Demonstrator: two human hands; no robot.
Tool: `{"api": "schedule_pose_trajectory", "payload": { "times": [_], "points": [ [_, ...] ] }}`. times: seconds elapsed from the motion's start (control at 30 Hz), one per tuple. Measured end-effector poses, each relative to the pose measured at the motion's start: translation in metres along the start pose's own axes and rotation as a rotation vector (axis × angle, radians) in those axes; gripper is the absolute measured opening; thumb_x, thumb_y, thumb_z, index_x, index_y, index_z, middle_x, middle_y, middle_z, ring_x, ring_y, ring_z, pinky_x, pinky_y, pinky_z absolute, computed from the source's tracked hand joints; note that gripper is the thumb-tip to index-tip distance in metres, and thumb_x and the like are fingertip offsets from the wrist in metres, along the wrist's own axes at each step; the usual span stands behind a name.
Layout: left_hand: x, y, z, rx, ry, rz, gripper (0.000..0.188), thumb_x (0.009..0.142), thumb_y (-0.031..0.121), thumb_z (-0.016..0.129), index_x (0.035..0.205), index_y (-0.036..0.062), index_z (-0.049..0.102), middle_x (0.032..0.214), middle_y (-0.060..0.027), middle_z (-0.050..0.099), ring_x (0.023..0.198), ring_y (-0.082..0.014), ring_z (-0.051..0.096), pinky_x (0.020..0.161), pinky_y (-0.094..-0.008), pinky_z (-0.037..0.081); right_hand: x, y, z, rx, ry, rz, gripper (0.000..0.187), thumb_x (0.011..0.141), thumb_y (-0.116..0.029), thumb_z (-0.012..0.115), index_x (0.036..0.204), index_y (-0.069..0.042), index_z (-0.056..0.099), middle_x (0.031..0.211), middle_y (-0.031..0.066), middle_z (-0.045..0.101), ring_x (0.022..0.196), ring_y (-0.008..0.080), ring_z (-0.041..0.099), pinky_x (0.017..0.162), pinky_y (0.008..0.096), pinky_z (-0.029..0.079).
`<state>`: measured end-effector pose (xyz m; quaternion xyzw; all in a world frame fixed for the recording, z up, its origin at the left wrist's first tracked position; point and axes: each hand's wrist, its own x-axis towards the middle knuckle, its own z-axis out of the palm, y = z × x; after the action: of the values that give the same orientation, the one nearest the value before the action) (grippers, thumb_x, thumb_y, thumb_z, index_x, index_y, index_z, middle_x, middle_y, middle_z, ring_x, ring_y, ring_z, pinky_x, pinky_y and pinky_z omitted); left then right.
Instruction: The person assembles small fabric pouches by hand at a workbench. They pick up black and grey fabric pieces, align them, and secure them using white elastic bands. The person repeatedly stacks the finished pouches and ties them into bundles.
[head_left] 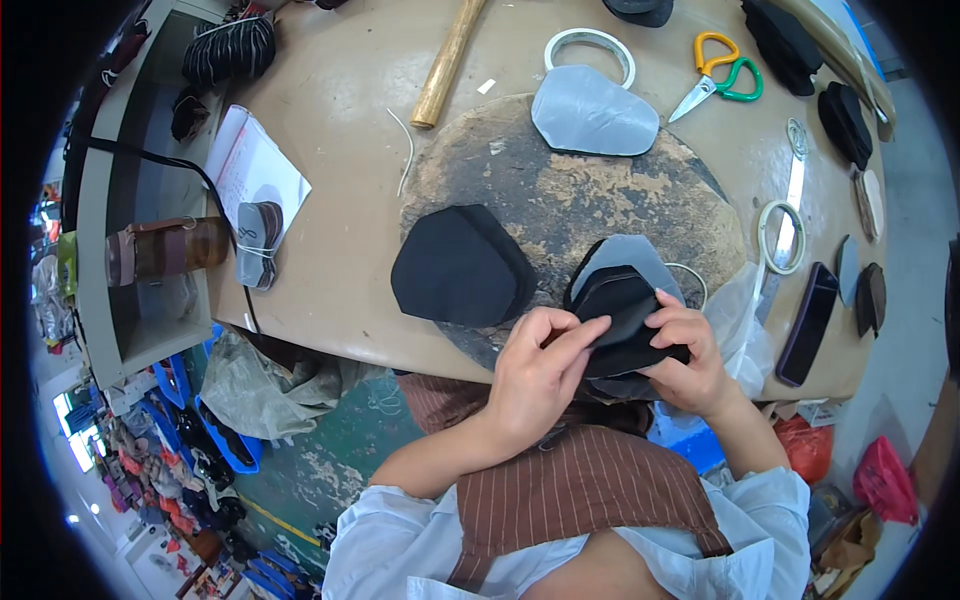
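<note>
1. Your left fingers (580, 336) are pinched together at the left edge of a black piece (630, 317); the undersides of the grip are hidden.
2. Your right fingers (672, 326) are clamped on that piece's right side, the thumb lower than the others.
3. The black piece is in front of you, over the near right part of a round block (690, 200), with a grey-faced piece (637, 254) just beyond it.
4. To your left, a black stack (460, 265) rests on the block, apart from your hands.
5. At the block's far edge lies a grey shape (595, 110), overlapping a tape roll (628, 66); scissors (707, 85) lie to its right.
6. Farther out on the counter (350, 150), you have a phone (808, 325) to the right, a wooden handle (445, 68) beyond the block, and a notepad (265, 160) with a tied bundle (258, 240) to the left.
</note>
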<state>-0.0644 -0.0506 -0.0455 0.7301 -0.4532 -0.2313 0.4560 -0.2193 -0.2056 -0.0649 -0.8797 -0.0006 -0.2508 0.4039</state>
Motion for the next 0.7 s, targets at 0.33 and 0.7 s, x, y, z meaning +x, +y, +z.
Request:
{"api": "schedule_pose_trajectory", "payload": {
  "times": [0.33,0.7],
  "points": [
    [-0.0036,0.0040,0.0023,0.310,0.061,0.206,0.044,0.066,-0.006,0.069,0.109,0.0021,0.067,0.127,-0.0195,0.057,0.098,-0.0309,0.064,0.080,-0.0361,0.052,0.0004,0.0029,-0.0015,0.006,-0.022,0.002,0.032,0.072,-0.005,0.076,0.099,-0.002,0.059,0.103,0.0119,0.056,0.099,0.0291,0.057,0.101,0.0569,0.040],
    [-0.0042,0.0051,0.0009,0.309,0.059,0.211,0.040,0.067,-0.004,0.070,0.107,0.0046,0.069,0.120,-0.0129,0.062,0.102,-0.0257,0.064,0.087,-0.0374,0.048,0.0014,0.0030,-0.0012,0.007,-0.020,0.003,0.029,0.072,-0.005,0.075,0.097,-0.003,0.059,0.102,0.0113,0.057,0.099,0.0292,0.058,0.102,0.0560,0.039]
  ]
}}
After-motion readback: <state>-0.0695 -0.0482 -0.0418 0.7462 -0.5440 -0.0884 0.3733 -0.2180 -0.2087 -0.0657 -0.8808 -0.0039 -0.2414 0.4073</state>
